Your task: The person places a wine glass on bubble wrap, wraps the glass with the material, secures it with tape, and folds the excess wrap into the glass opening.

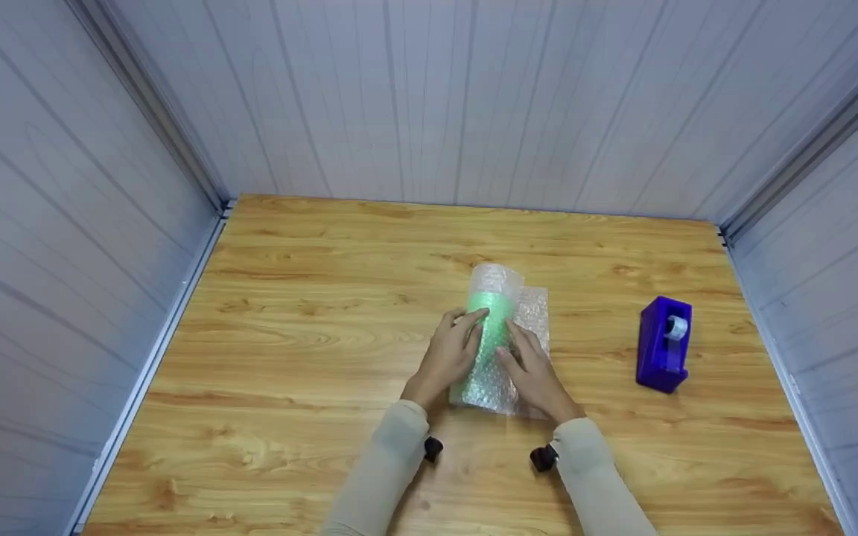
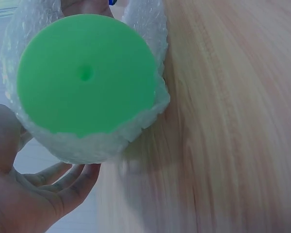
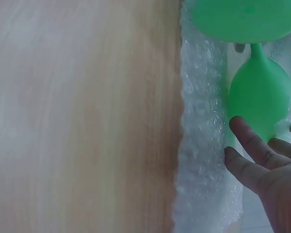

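Observation:
A green goblet [image 3: 259, 92] lies on its side in a sheet of bubble wrap [image 1: 496, 279], its foot facing the wrist cameras. The wrap curls around its left side, and a flat flap spreads out on the right. My left hand [image 1: 450, 353] rests along the left side of the roll, fingers touching the wrap. On the opposite side, my right hand [image 1: 535, 372] has its fingers extended against the goblet and wrap. In the left wrist view the round foot [image 2: 87, 53] hides the stem and bowl.
A blue tape dispenser [image 1: 654, 365] with a roll of clear tape [image 1: 675, 327] stands on the wooden table [image 1: 310, 298] to the right. Pale panel walls [image 1: 429, 97] enclose the table at the back and both sides.

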A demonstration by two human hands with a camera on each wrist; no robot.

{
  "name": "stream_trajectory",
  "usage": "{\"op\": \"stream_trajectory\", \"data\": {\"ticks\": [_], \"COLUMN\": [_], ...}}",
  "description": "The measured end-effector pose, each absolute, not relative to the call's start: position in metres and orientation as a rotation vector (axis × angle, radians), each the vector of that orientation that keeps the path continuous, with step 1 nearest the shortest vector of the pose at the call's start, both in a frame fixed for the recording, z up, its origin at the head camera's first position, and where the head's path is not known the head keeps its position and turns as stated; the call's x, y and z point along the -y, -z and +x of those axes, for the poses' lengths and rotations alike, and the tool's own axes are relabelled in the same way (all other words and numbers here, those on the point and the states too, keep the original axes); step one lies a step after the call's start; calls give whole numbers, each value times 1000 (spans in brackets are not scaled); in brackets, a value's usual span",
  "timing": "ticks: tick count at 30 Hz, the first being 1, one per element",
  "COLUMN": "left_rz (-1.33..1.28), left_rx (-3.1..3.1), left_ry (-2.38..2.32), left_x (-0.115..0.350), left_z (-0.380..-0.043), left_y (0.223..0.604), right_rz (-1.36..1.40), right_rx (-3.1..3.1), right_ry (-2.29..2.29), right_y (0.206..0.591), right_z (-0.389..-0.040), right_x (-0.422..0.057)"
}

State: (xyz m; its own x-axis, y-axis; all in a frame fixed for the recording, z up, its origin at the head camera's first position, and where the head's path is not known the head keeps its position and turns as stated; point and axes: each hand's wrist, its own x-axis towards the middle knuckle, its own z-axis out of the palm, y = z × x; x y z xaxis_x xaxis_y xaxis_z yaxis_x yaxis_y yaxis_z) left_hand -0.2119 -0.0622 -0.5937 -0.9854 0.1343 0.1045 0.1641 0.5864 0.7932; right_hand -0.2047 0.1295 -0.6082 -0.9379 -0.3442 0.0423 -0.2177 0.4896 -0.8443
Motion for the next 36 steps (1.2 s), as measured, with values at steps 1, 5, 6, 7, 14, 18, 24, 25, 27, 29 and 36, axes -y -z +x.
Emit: {"op": "stream_trajectory", "data": {"ticks": [1,5,6,7,14,18,24,25,27,29,36], "left_rz": [-260,-229,-222,-219,-259,-252,-253,-256,-266,-273,-272], "left_rx": [2770,2769,2764,2756,2681,2676,2670,2671,2670,2675,2707], "left_ry": [1376,1326,1319,1314,1289,1289,1333,1341,1346,1344,1303], "left_x": [62,60,60,60,59,57,55,55,55,56,55], "left_z": [-212,-213,-213,-214,-213,-213,-212,-212,-211,-212,-212], "left_y": [594,595,595,595,596,596,595,595,594,594,590], "right_rz": [-489,-456,-445,-433,-353,-333,-327,-328,-337,-347,-276], "right_rx": [-2600,-2604,-2600,-2595,-2553,-2529,-2492,-2483,-2482,-2484,-2560], "right_ry": [1436,1424,1426,1426,1433,1439,1486,1497,1522,1543,1560], "right_y": [608,608,608,608,608,609,609,609,611,612,609], "right_z": [-205,-205,-205,-205,-206,-207,-207,-206,-205,-204,-202], "right_x": [-130,-131,-132,-132,-134,-135,-135,-135,-133,-132,-128]}}
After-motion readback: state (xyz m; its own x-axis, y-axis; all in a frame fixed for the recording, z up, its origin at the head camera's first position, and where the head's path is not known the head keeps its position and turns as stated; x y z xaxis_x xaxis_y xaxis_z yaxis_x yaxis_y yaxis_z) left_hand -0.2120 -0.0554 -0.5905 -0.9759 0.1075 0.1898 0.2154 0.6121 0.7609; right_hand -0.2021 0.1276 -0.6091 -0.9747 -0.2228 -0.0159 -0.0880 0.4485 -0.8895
